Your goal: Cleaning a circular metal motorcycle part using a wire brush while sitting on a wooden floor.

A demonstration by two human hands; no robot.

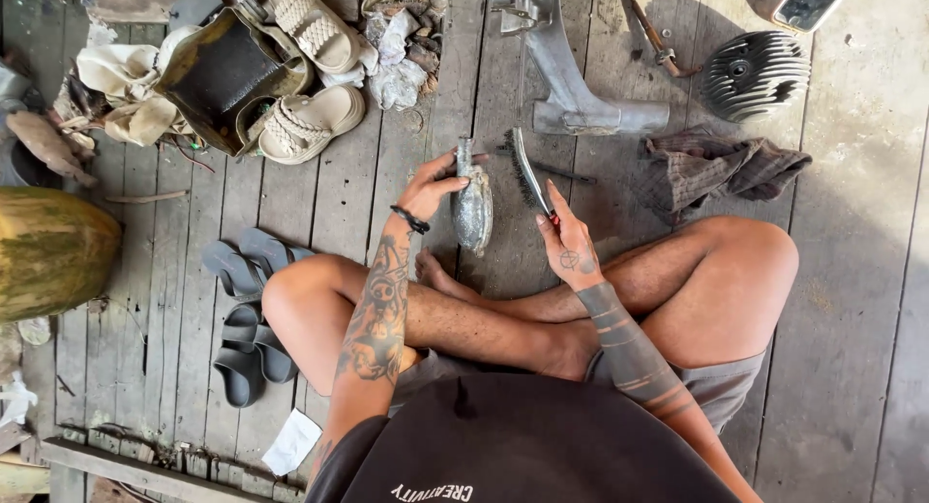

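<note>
Floor (852, 271) of grey weathered planks, person seated cross-legged on it, view straight down. Far left at 9 o'clock: large yellow-green gourd-like object (48, 251). At 10 to 11 o'clock: heap of cloth and a dark open bag (218, 73), with a pair of cream woven sandals (310, 121) against it. Just left of the bent knee: pair of grey-blue slides (242, 314). White paper scrap (292, 442) at 7 o'clock.

Left hand (431, 189), black band at the wrist, fingers curled around the upper part of a dull grey metal part (472, 208), thumb across its neck. Part is bulbous with a narrow neck; long axis runs 12 to 6 o'clock, neck toward 12, fat end low near the foot. It sits at centre, between the two hands, above the crossed shins.

Right hand (569, 247) closed on the red handle of a wire brush (527, 169); index finger extended along it. Brush head points toward 11 o'clock, bristles facing the part, just beside it; contact cannot be told.

Beyond, at 12 to 1 o'clock: grey cast metal housing (571, 87), dark rag (721, 164), finned cylinder head (755, 73), rusty tool (658, 44). Nothing lies between hands and part.
</note>
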